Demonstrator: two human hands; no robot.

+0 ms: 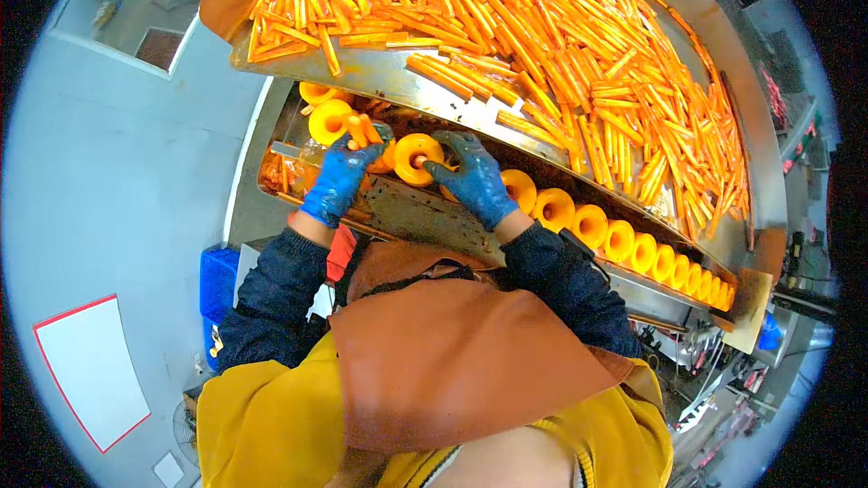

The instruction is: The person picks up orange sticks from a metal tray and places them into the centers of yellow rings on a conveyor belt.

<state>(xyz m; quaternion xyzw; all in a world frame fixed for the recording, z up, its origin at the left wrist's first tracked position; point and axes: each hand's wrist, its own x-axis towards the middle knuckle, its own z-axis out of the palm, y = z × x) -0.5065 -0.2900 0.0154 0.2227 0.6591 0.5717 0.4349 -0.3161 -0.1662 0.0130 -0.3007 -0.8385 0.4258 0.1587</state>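
Observation:
My left hand (339,183), in a blue glove, is closed around several orange sticks (362,131) whose ends stick up past the fingers. It is beside the yellow funnels at the left of the row. My right hand (476,179), also gloved in blue, is at a yellow funnel (409,172), thumb and fingers apart. Its thumb reaches into the funnel's mouth, at the end of a stick (419,161) inside. Another yellow funnel (329,120) is just beyond my left hand. The funnel beneath my left fingers is partly hidden.
A metal tray (398,72) heaped with orange sticks (579,54) lies beyond the funnels. More yellow funnels (590,227) line up to the right in a metal trough. Loose orange pieces (278,176) lie at its left end. A blue crate (218,285) stands at lower left.

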